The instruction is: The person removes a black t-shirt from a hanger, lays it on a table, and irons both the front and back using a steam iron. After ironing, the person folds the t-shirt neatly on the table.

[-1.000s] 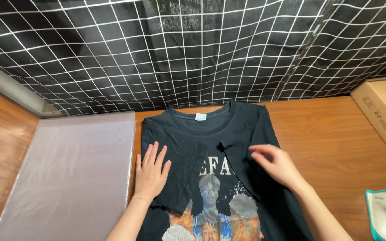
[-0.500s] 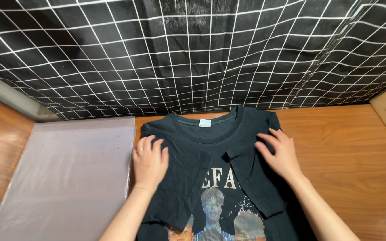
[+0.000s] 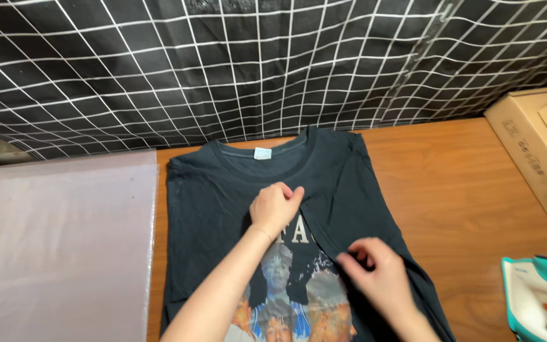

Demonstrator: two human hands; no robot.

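Note:
A black T-shirt (image 3: 210, 202) with a printed picture of people on its front lies flat on the wooden table (image 3: 463, 190), collar toward the far wall. Its right side is folded inward over the print. My left hand (image 3: 275, 206) rests on the chest just below the collar, fingers curled against the edge of the fold. Lower down, my right hand (image 3: 375, 272) pinches the folded edge of the fabric beside the print.
A clear plastic sheet (image 3: 58, 247) lies on the table left of the shirt. A cardboard box (image 3: 539, 152) stands at the right edge, and a teal and white iron (image 3: 539, 297) sits at the lower right. A black grid-patterned cloth (image 3: 254, 63) hangs behind.
Both hands left the shirt's shoulders. My left hand moved right to the centre of the chest, and my right hand came down toward me and closed on the folded edge.

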